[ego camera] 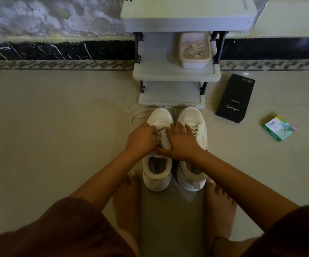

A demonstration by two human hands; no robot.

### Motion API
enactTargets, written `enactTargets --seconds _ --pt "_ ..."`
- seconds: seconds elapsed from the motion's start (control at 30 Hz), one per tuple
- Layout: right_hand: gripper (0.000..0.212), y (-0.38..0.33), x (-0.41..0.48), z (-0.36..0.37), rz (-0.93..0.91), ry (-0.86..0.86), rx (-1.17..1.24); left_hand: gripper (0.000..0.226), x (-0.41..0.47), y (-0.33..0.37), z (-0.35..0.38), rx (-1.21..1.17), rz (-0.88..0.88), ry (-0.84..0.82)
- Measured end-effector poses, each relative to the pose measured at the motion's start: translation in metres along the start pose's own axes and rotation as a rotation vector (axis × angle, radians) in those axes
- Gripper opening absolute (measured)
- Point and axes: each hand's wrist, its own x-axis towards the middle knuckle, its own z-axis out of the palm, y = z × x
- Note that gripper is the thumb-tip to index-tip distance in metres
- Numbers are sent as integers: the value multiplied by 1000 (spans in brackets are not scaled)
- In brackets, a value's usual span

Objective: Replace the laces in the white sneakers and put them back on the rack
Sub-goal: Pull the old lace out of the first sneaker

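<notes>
1. Your left hand (pixel 142 139) sat on the left sneaker (pixel 158 175), its fingers curled down over the eyelet rows, and it appeared to pinch the lace (pixel 160 131) there.
2. Your right hand (pixel 182 143) lay flat with fingers spread. It held nothing, and its thumb pressed the tongue (pixel 164 142) while the fingers reached across to the right sneaker (pixel 192 115).
3. Both sneakers stood side by side on the floor (pixel 57 127) between your bare feet, toes pointing away from you at the rack (pixel 174 76) and nearly touching its lowest shelf.
4. The relation that mattered was that the left sneaker's long axis ran straight away from you, so the eyelets lay directly under both hands. The left hand was the nearer one to the loose lace.
5. That lace trailed off the toe side to the left, looping on the floor.
6. The left sneaker looked white, mesh-topped and only partly laced, with its collar open. The right one showed crossed laces.
7. A tub (pixel 194 62) of pale laces sat on the rack's middle shelf.
</notes>
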Motion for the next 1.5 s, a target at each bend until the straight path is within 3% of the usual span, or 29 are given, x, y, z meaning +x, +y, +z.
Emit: enactTargets --seconds 0.13,0.23,0.33,0.4,0.47,0.57,0.67,0.77,0.87,0.97,1.03,1.1,1.23,1.3,1.43,1.5 --pt "90 13 5 -13 65 57 131 36 -2 -5 -3 -94 -15 -21" --pt "84 27 3 -23 326 241 178 38 -3 -6 -1 -128 -20 -28" --pt "84 39 1 -27 468 182 201 38 -2 -6 0 -124 -26 -18" --pt "81 36 -1 -24 381 177 234 38 -1 -6 1 -93 -34 -6" --pt "81 27 -3 -19 181 188 225 39 -1 -5 3 -27 -35 5" --pt "80 14 -3 -9 -69 63 203 39 0 -5 3 59 -39 17" --pt "72 13 -4 -7 -75 -49 289 33 6 -5 1 99 -33 -1" --pt "73 9 -7 -1 -67 -25 257 23 8 -3 4 72 -43 29" --pt "85 3 -5 8 -66 -46 92 12 11 -1 1 -158 -83 69" --pt "90 -1 -3 14 -58 -82 44 8 9 0 -6 -564 -172 -8" --pt "91 -3 -4 15 -41 -79 33 7 4 -2 -7 -714 -204 -60" --pt "91 -5 -6 18 -25 -64 32 9 4 -8 -5 -590 -151 -63" --pt "88 -11 -9 22 -32 -20 42 17 7 -12 -2 37 -59 57" --pt "87 -12 -10 25 -54 -18 22 25 8 -6 1 159 -47 67" --pt "90 -12 -14 31 -58 6 -82 34 12 -3 -3 196 -35 -33" --pt "90 -14 -14 32 -52 3 -98 23 12 1 -12 -109 -30 -162"
